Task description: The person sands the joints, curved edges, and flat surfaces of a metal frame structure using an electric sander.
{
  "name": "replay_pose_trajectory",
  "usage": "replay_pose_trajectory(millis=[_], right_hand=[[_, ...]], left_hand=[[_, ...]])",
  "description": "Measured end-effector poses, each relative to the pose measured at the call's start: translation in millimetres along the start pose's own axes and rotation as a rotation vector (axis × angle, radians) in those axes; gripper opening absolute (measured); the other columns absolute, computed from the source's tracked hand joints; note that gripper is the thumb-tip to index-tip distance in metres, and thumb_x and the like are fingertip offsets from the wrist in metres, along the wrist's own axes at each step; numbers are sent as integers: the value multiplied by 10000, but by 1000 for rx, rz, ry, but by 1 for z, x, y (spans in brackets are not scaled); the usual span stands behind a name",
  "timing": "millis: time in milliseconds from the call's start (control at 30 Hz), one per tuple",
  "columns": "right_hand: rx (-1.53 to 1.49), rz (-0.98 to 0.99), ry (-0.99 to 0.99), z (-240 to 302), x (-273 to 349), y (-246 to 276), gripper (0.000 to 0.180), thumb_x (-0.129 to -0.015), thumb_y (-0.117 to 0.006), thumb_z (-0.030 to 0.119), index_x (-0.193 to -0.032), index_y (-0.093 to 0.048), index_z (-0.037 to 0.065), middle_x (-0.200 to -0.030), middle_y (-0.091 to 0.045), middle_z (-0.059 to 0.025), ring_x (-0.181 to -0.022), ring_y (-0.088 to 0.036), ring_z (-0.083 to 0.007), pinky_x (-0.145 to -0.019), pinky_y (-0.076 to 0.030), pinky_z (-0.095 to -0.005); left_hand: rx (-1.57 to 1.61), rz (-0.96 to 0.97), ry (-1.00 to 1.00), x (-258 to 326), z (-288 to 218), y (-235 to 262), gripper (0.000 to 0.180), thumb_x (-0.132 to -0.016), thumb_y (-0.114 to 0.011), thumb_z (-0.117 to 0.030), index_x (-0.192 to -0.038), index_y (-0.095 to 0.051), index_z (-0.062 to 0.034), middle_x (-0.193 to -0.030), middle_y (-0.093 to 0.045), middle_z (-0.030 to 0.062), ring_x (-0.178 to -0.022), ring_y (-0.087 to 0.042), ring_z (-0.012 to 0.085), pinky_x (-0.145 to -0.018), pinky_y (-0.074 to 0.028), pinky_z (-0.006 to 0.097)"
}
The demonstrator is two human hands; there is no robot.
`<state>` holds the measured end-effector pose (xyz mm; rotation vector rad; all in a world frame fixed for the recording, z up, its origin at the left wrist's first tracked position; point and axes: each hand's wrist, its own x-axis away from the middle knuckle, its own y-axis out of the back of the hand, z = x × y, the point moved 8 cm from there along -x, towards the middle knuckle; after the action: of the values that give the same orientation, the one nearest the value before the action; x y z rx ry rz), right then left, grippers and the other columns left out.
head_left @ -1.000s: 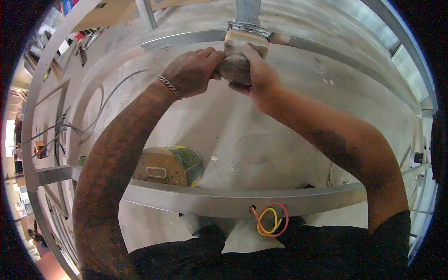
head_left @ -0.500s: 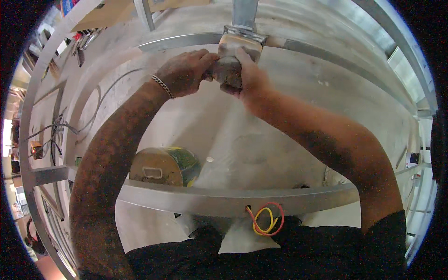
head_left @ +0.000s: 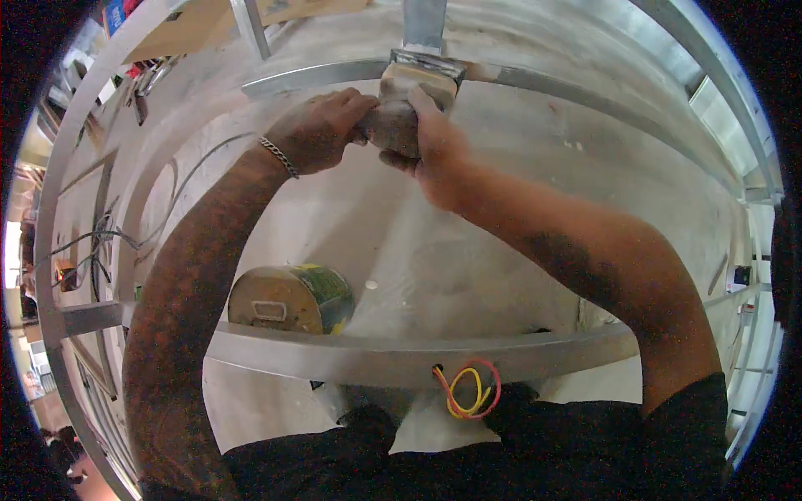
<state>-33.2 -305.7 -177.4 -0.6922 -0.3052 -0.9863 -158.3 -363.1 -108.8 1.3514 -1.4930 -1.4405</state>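
Observation:
Both of my hands are closed on a dusty tool that looks like a sander (head_left: 394,129), with a rounded grey body and a pale tan block-like front. My left hand (head_left: 326,129), below a chain bracelet, grips its left side. From the right, my right hand (head_left: 434,138) wraps round it, thumb lying along the top. The tan front sits against the joint where a metal upright (head_left: 424,25) meets a curved metal rail (head_left: 322,77). The tool's working face is hidden.
A green and tan can (head_left: 292,299) lies on its side behind the near metal rail (head_left: 334,355). Red and yellow wires (head_left: 468,388) loop out of a hole in that rail. A dark cable (head_left: 180,192) trails on the left, and cardboard (head_left: 188,33) lies at the far left.
My hands and the tool keep the same hold at the rail joint. The whole view has shifted slightly, so everything appears a little further left.

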Motion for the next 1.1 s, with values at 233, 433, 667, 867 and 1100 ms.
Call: replay_pose_trajectory(millis=[233, 433, 667, 867, 1100], right_hand=[[41, -33, -14, 1, -5, 11, 552, -980, -612, 574, -1348, -551, 166, -1220, -668, -68, -1093, -669, -247, -842, -606, -456], [62, -45, 53, 11, 0, 23, 553, -958, -637, 577, -1325, -570, 169, -1230, -674, -70, -1058, -685, -241, -845, -597, -458], [115, -11, 83, 17, -1, 36, 586, -963, -581, 601, -1284, -610, 112, -1166, -698, -99, -966, -717, -243, -754, -621, -426], [101, 11, 106, 14, -12, 42, 561, -963, -580, 580, -1288, -600, 123, -1175, -697, -102, -961, -719, -241, -704, -628, -402], [287, 128, 222, 28, -2, 36, 483, -1016, -524, 557, -1275, -595, 156, -1157, -705, -61, -996, -692, -198, -811, -589, -419]], left_hand=[[27, 30, 34, -3, -4, -14, 478, -847, -677, -6, -1304, -546, -45, -1164, -633, 193, -1131, -626, 405, -948, -535, 478], [0, -50, 42, -9, -15, -11, 464, -829, -680, -11, -1270, -542, -50, -1113, -641, 171, -1070, -649, 394, -904, -557, 475], [3, -41, 84, -16, -28, -19, 471, -833, -688, -43, -1281, -543, -56, -1085, -644, 162, -1017, -663, 400, -869, -565, 479], [-39, -107, 31, -17, -31, -15, 482, -841, -688, -64, -1303, -553, -68, -1091, -647, 160, -1031, -661, 387, -876, -562, 476], [-57, -122, 64, -16, -30, -15, 493, -845, -667, -54, -1324, -551, -74, -1111, -655, 156, -1035, -664, 376, -879, -564, 461]])
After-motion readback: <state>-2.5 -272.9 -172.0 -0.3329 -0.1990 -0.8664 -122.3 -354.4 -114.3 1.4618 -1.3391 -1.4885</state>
